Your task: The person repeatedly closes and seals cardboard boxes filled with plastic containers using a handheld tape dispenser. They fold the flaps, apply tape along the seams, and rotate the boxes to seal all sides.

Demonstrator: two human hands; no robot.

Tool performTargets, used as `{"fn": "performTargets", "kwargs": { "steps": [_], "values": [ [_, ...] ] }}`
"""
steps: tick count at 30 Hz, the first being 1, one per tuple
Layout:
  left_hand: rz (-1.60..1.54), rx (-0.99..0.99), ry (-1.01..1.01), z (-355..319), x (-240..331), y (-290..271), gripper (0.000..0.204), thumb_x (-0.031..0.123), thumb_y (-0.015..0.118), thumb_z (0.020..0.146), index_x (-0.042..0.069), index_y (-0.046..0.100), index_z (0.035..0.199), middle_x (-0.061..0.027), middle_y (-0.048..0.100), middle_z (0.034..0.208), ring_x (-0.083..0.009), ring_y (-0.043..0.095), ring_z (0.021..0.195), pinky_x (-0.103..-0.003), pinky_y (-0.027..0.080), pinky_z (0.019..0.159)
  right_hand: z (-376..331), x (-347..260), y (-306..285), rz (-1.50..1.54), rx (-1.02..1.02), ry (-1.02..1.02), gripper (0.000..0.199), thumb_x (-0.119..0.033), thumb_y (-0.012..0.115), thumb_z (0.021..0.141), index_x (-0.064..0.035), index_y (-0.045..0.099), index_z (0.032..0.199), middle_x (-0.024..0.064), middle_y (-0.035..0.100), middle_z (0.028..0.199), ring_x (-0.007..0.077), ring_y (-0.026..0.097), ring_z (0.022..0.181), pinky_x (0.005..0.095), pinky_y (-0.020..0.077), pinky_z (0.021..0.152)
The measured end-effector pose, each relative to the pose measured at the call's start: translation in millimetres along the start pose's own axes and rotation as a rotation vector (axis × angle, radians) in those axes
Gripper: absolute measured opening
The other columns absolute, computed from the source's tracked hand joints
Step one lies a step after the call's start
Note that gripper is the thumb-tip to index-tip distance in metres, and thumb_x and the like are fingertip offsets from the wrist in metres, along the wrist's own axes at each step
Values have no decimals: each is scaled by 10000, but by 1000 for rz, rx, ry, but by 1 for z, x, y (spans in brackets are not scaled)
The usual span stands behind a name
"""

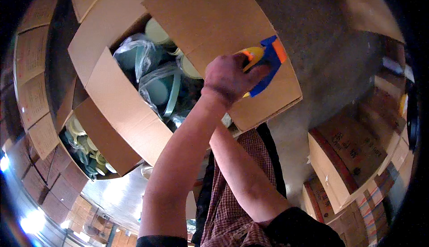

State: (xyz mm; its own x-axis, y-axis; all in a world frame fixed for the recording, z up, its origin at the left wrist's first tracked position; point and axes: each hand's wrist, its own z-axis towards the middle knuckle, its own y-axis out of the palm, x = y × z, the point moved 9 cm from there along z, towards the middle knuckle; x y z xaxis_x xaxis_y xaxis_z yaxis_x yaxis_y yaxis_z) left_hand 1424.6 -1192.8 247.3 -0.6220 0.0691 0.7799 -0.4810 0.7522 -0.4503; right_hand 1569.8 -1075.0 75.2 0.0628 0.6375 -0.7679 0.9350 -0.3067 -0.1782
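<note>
My left hand (230,78) is closed around a tape dispenser (267,75), blue with orange parts and a yellow roll. It is over a flap (210,23) of a large open cardboard box (127,95). Inside the box are pale green round-topped pieces (156,91) and darker teal ones, partly wrapped in clear plastic (142,52); their exact kind is unclear. My right forearm (245,169) crosses beneath the left one, and my right hand is hidden behind it, so its fingers do not show.
A second open box (105,133), holding similar pale green and dark pieces, stands at the lower left. Stacked cartons (33,86) line the left side. At the right are more cartons (348,151) on the grey floor (313,32). Bright lights glare at the lower left.
</note>
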Motion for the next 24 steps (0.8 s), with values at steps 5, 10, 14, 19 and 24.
{"fn": "performTargets", "kwargs": {
  "steps": [5,10,14,19,24],
  "values": [
    [157,62,-11,-4,-27,-8,516,490,613,688,20,621,901,-195,602,747,-338,605,718,-369,471,657,-88,-16,54,131,-379,-56,391,-283,375,911,-61,423,1229,159,427,1281,315,413,1154,390,316,976],
    [180,180,336,-18,-30,-1,578,526,621,648,47,606,970,-167,615,799,-339,601,770,-379,479,688,-134,3,-137,479,-177,448,312,-257,485,879,-61,516,1120,68,565,957,164,568,811,305,494,671],
    [-71,204,233,-18,-50,-7,511,472,640,638,10,610,855,-179,590,708,-336,597,710,-353,467,629,-65,31,-383,402,594,-110,315,-325,499,837,-74,556,1019,51,577,958,135,546,856,283,438,733],
    [28,150,220,-5,-38,-4,450,454,621,670,18,585,776,-146,558,633,-288,508,559,-339,431,565,4,130,-399,55,146,227,291,-301,508,825,-35,599,895,49,600,834,147,567,727,301,466,656],
    [-32,131,167,-12,-60,-10,467,484,614,694,21,590,754,-104,531,583,-178,500,559,-318,419,550,-43,139,-411,-197,-412,444,234,-239,537,795,-26,622,838,57,615,787,147,579,703,297,482,631]
  ]
}}
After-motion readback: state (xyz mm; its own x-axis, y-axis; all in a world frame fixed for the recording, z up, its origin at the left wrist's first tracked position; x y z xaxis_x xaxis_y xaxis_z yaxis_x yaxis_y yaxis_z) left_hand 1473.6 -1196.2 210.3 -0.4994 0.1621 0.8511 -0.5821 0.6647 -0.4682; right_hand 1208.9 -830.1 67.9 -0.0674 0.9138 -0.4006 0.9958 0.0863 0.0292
